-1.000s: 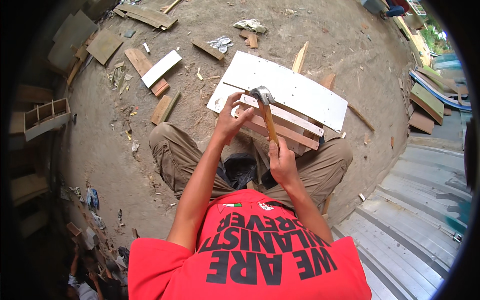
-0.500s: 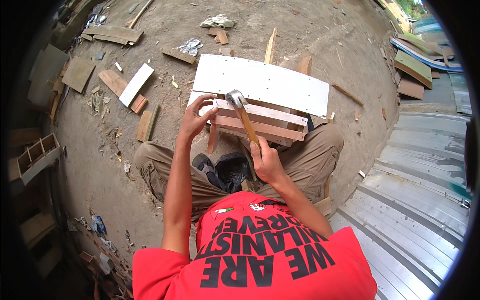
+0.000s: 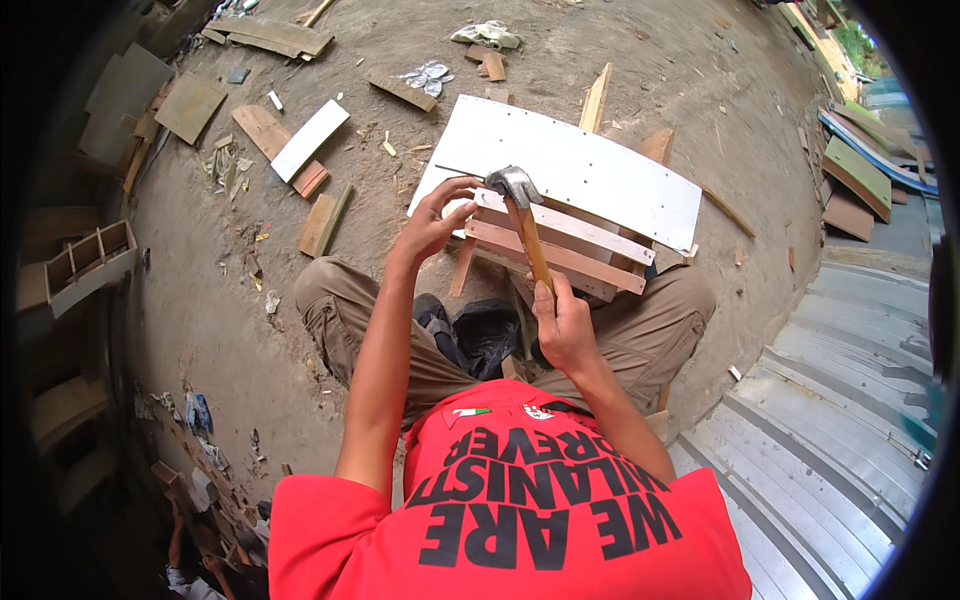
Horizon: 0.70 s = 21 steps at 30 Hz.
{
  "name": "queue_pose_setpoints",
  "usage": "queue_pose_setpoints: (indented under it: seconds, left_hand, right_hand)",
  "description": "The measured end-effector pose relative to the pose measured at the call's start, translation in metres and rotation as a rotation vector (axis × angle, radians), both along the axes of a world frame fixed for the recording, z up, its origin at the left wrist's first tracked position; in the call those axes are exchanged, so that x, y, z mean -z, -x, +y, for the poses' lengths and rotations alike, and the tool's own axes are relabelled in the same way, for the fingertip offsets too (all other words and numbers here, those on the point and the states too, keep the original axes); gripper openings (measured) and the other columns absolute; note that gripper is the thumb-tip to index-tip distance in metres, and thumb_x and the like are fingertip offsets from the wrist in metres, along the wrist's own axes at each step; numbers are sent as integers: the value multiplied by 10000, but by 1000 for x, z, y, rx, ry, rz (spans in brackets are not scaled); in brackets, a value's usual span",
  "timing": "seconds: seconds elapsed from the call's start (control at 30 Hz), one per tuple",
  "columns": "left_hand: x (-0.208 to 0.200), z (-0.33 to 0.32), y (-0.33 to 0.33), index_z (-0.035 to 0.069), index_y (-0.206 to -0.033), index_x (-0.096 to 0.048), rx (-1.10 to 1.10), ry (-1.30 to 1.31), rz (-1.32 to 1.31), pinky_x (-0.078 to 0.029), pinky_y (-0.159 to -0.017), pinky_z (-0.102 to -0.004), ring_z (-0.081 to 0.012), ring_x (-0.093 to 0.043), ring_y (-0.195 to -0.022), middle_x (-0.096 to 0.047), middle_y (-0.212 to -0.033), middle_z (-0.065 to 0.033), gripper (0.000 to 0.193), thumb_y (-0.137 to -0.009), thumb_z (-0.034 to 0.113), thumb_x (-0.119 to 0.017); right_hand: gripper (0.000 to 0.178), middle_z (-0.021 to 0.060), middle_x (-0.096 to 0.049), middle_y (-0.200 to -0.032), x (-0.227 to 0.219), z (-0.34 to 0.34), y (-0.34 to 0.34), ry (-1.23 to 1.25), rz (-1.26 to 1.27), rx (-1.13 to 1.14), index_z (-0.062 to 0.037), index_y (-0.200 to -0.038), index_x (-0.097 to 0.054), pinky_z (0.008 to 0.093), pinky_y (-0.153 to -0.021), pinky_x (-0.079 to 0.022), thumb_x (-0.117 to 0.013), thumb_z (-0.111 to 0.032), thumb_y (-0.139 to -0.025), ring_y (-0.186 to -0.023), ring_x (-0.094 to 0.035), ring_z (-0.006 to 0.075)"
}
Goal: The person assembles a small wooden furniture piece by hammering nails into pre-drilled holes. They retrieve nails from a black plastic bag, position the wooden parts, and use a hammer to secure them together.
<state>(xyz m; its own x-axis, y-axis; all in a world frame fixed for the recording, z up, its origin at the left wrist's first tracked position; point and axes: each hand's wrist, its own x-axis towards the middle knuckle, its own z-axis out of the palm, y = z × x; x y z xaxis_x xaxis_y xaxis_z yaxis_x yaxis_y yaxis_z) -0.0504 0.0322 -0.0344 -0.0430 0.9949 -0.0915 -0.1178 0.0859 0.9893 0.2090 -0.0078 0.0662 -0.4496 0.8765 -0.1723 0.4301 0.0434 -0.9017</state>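
My right hand (image 3: pixel 562 325) grips the wooden handle of a hammer (image 3: pixel 520 205); its steel head sits over the left end of the nearest wooden slats (image 3: pixel 560 240). My left hand (image 3: pixel 432 222) pinches something small at that slat end, right beside the hammer head; a nail is too small to make out. The slats belong to a frame topped by a white board (image 3: pixel 570 165) lying on the dirt in front of my knees. I sit with legs apart, a black bag (image 3: pixel 487 335) between them.
Wood offcuts and a white plank (image 3: pixel 309 140) lie scattered on the dirt at left. A small wooden crate (image 3: pixel 85 265) stands at the far left. Corrugated metal sheets (image 3: pixel 830 440) lie at right, with stacked boards (image 3: pixel 860 180) beyond.
The hammer head has stayed close to the slat end beside my left fingers. The view has shifted, so the frame sits a little lower and more central.
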Motion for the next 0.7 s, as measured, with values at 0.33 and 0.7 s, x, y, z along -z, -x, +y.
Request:
queue_pose_setpoints:
  seconds: [0.33,0.7]
  left_hand:
    - [17,-3,-9,44,-1362,-543,-68,-112,207,-451,-1024,-378,-218,-567,-1190,-595,-1310,-99,410,-998,218,-618]
    - [19,1,-10,58,-1306,-581,-102,-156,218,-461,-1003,-358,-205,-595,-1147,-622,-1273,-76,353,-987,201,-628]
  right_hand:
    - [365,193,-607,-681,-44,4,7,-131,-33,-76,1,-1254,-520,421,-589,-488,-450,-303,-1064,-633,-654,393]
    - [337,233,-583,-646,-21,10,-3,-110,-184,-38,14,-1156,-521,475,-555,-451,-435,-300,-1070,-654,-608,440]
